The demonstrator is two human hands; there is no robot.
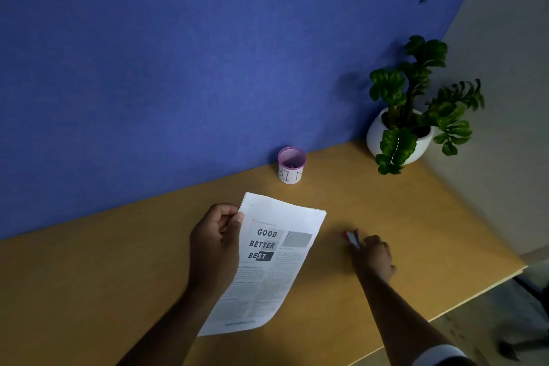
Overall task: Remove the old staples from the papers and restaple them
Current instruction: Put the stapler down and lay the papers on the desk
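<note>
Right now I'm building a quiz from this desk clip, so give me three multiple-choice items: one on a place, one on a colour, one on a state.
1. Where does the small cup marked BIN stand?
A. On the desk against the blue partition
B. Inside the plant pot
C. On top of the papers

2. What colour is the plant's pot?
A. Black
B. White
C. Red

3. How are the papers held?
A. Lying flat and untouched
B. Gripped at their left edge by the left hand
C. Rolled up in the right hand

Answers:
1 A: the cup sits on the desk at the foot of the blue partition.
2 B: the pot under the green plant is white.
3 B: the left hand pinches the papers at the left edge, while the right hand reaches a small tool on the desk.
</note>
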